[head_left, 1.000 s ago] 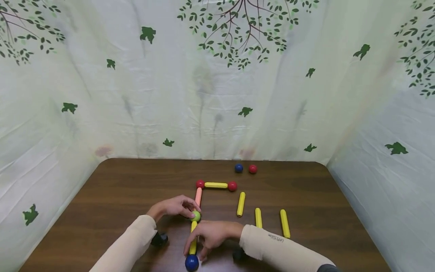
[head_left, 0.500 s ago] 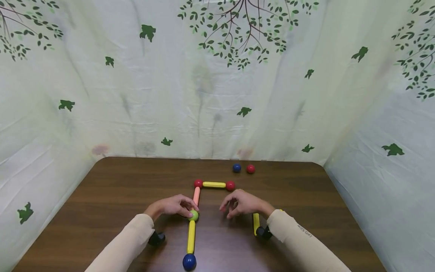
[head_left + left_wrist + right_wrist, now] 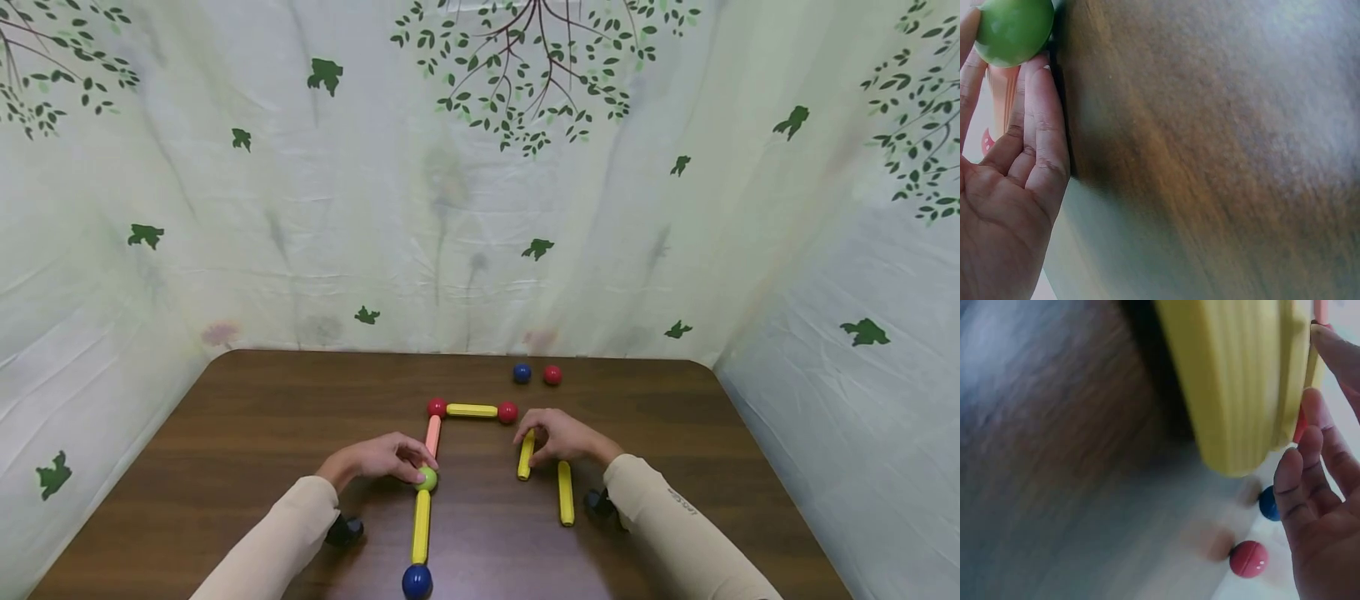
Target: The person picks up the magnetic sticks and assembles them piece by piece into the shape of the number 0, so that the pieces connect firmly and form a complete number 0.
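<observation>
My left hand pinches the green ball between thumb and fingers, seen close in the left wrist view too. A pink rod runs from this ball to a red ball; a yellow rod runs toward me from it to a large blue ball. Another yellow rod joins the far red ball to a second red ball. My right hand has thumb and index finger at either side of a loose yellow rod, gripping it on the table.
One more loose yellow rod lies beside the right wrist. At the far table edge sit a small blue ball and a red ball. A printed cloth hangs behind the brown table.
My right hand has left the near yellow rod by the large blue ball and moved right and away to the loose yellow rod. The left hand stays on the green ball.
</observation>
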